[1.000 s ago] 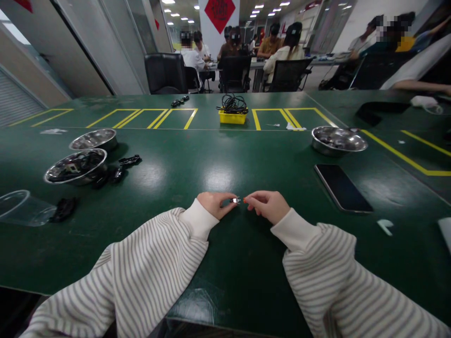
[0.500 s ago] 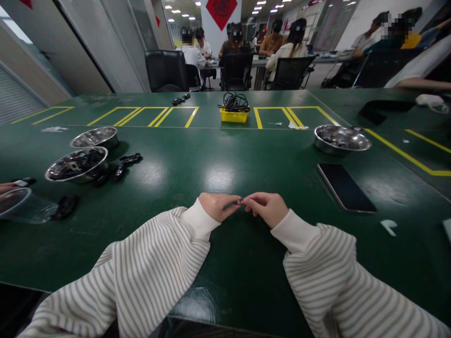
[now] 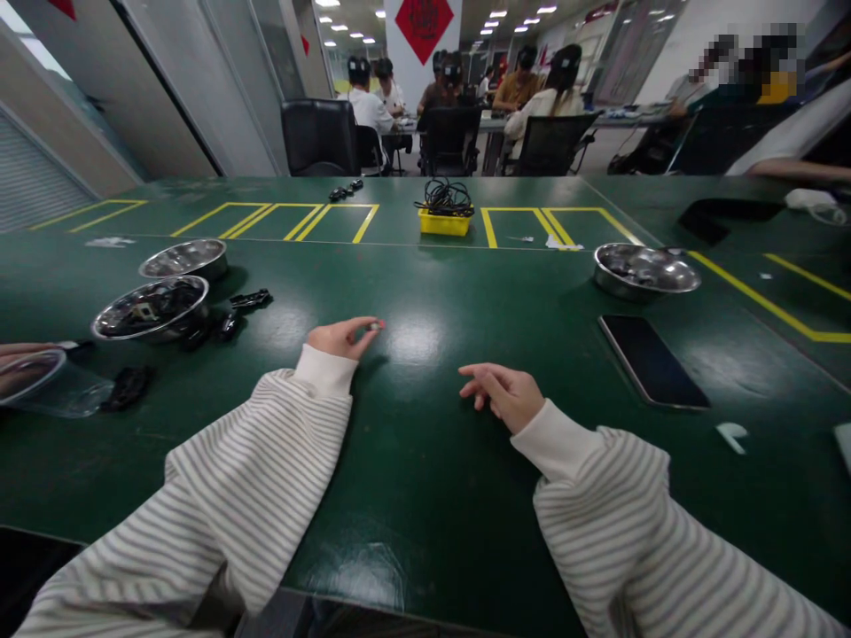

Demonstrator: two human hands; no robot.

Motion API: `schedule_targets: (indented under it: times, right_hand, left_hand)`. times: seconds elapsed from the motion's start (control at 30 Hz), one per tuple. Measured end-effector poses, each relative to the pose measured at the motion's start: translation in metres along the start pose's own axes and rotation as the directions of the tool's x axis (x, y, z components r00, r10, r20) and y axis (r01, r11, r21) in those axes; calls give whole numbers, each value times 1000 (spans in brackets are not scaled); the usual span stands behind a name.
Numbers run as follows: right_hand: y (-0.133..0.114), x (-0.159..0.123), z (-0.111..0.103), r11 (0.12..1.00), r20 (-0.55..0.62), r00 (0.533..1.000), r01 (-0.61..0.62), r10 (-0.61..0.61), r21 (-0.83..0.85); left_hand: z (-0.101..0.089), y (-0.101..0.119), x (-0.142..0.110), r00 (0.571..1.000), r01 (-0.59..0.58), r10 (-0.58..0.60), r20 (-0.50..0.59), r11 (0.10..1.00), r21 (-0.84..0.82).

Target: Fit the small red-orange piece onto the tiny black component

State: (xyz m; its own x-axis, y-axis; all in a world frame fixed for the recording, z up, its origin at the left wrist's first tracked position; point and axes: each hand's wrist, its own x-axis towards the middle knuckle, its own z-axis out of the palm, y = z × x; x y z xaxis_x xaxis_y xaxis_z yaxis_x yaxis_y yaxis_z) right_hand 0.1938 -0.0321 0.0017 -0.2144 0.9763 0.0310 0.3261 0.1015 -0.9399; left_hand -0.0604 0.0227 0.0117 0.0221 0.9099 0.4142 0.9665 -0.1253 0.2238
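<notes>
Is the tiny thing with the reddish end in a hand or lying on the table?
In a hand: the left hand pinches the tiny reddish-ended part between thumb and fingers, over the green table.

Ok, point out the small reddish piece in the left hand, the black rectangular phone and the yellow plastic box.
Small reddish piece (image 3: 378, 326): head view, its exposed tip
Black rectangular phone (image 3: 653, 361): head view, middle of its screen
Yellow plastic box (image 3: 444, 225): head view, its front wall

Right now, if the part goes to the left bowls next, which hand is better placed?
Probably the left hand: it pinches the part and is nearer the left bowls; the right hand looks empty.
</notes>
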Motion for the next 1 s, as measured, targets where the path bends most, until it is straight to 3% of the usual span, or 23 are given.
schedule_targets:
  times: [0.1, 0.2, 0.4, 0.53, 0.67, 0.73, 0.87, 0.93, 1.0]
  right_hand:
    - [-1, 0, -1, 1000, 12, 1000, 26, -26, 12]
    - [-3, -1, -2, 999, 15, 999, 46, -46, 13]
    - [-5, -1, -3, 999, 33, 998, 54, -54, -4]
    - [-7, 0, -3, 998, 42, 997, 64, -63, -16]
    - [-8, 0, -2, 996, 37, 996, 87, -86, -28]
    - [-8, 0, -2, 995, 22, 996, 92, -91, -38]
    - [-7, 0, 0, 996, 2, 997, 81, -81, -40]
    - [-6, 0, 0, 997, -1, 997, 76, -76, -34]
    - [-7, 0, 0, 997, 3, 997, 72, -72, -29]
  left_hand:
    - [-8, -43, 16, 991, 128, -131, 12, 983, 129]
    - [-13, -72, 23, 985, 134, -154, 80, 969, 209]
    - [-17, -80, 25, 974, 58, -133, 183, 928, 367]
    - [-15, -60, 21, 988, 72, -107, 115, 960, 270]
    - [1, -13, 6, 996, -19, 22, 86, 999, -42]
    - [12, 18, -4, 978, -141, 165, 131, 975, -172]
    - [23, 65, -20, 871, -304, 385, 306, 910, -281]
    - [22, 71, -22, 846, -304, 396, 357, 908, -288]
    - [19, 63, -18, 868, -256, 335, 367, 934, -248]
